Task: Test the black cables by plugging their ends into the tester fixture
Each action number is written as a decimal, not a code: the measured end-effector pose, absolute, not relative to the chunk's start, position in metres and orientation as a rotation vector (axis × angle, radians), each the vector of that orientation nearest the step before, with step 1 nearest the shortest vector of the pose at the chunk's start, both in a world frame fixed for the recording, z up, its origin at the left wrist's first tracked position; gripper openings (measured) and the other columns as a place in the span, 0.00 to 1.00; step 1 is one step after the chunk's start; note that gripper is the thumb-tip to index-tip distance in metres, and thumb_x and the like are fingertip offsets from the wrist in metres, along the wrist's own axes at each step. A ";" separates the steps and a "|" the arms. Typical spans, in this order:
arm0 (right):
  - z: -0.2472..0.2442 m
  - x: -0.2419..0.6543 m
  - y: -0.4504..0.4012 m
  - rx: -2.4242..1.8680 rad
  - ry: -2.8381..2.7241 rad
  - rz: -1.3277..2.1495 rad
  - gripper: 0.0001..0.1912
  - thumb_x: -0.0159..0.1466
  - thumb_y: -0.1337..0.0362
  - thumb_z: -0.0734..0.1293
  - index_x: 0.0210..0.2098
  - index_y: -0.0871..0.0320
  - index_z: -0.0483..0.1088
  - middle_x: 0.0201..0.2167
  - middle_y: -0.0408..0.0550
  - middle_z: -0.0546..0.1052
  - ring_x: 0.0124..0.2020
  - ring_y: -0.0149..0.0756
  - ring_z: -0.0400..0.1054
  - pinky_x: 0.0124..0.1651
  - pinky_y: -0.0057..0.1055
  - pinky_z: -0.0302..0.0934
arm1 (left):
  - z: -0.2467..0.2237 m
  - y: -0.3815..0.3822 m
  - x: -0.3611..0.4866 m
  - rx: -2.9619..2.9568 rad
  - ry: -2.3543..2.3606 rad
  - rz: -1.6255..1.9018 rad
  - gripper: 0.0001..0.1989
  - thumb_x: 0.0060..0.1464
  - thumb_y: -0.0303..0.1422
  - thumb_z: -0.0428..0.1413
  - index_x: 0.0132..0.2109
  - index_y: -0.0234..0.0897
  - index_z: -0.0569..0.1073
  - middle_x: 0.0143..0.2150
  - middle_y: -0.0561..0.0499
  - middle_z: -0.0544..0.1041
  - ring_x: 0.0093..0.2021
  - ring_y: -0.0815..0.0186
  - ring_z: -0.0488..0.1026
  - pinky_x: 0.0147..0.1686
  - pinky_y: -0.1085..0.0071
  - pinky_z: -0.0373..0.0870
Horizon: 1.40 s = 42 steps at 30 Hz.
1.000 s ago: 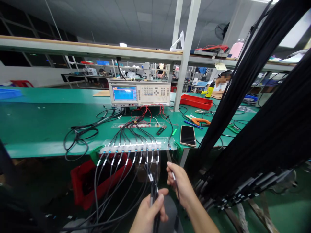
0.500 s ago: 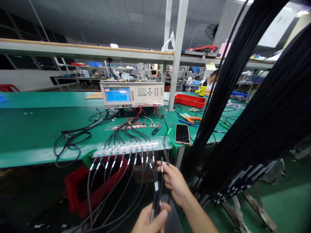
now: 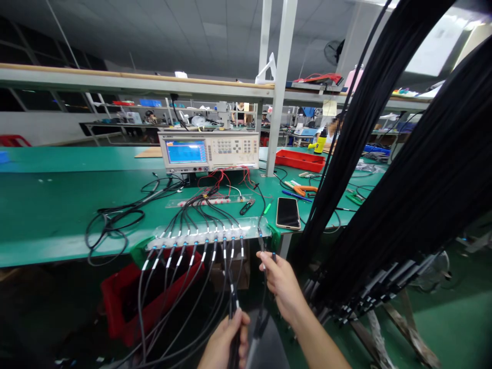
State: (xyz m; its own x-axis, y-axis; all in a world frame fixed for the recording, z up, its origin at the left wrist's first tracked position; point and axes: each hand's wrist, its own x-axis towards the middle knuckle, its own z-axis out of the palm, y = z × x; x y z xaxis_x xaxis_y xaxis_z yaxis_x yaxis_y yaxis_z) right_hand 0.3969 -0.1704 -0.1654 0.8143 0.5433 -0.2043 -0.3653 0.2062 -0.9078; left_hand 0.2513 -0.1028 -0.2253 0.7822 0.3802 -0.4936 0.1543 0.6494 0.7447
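Observation:
My left hand (image 3: 225,341) is closed around a small bundle of black cables (image 3: 233,300) with white labels, below the bench edge. My right hand (image 3: 283,287) pinches one black cable (image 3: 264,279) just under the rightmost blue-ringed socket (image 3: 261,235) of a clear connector strip (image 3: 249,229). The cable's tip reaches up to that socket; whether it is seated I cannot tell. Another dark cable end shows between the fingers of this hand. Several grey-black cables (image 3: 184,307) hang from the strip's other sockets, to the left.
A bench-top tester (image 3: 234,148) with a lit screen stands behind the strip on the green bench (image 3: 57,205). A phone (image 3: 288,212) lies at the right. Thick black cable bundles (image 3: 388,205) hang at the right. Beneath the bench is a red crate (image 3: 115,307).
My right hand has moved right and slightly up, bringing its cable to the rightmost socket. My left hand has shifted left and slightly down with the bundle.

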 end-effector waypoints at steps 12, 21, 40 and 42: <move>-0.159 0.413 -0.160 -1.286 -0.204 0.472 0.20 0.49 0.49 0.77 0.25 0.61 0.75 0.21 0.42 0.73 0.20 0.26 0.58 0.22 0.24 0.48 | -0.220 -0.094 0.254 0.740 0.812 0.191 0.33 0.18 0.56 0.71 0.27 0.37 0.72 0.16 0.62 0.66 0.16 0.76 0.58 0.14 0.78 0.54; -0.164 0.422 -0.158 -1.183 -0.160 0.674 0.25 0.49 0.47 0.74 0.36 0.63 0.76 0.24 0.40 0.71 0.13 0.16 0.43 0.17 0.22 0.29 | -0.219 -0.095 0.251 0.757 0.782 0.170 0.33 0.21 0.56 0.71 0.28 0.36 0.73 0.16 0.61 0.67 0.16 0.76 0.59 0.14 0.78 0.55; -0.158 0.424 -0.145 -1.075 -0.036 0.663 0.26 0.43 0.49 0.77 0.31 0.65 0.76 0.20 0.37 0.67 0.13 0.15 0.47 0.15 0.18 0.33 | -0.219 -0.096 0.253 0.724 0.706 0.166 0.29 0.29 0.55 0.70 0.30 0.36 0.75 0.18 0.60 0.67 0.17 0.76 0.60 0.15 0.78 0.57; -0.157 0.426 -0.144 -1.071 -0.028 0.666 0.25 0.43 0.50 0.77 0.30 0.65 0.76 0.19 0.37 0.67 0.14 0.15 0.48 0.15 0.17 0.34 | -0.217 -0.097 0.253 0.727 0.710 0.172 0.29 0.29 0.55 0.70 0.32 0.35 0.76 0.18 0.61 0.68 0.17 0.76 0.60 0.15 0.78 0.57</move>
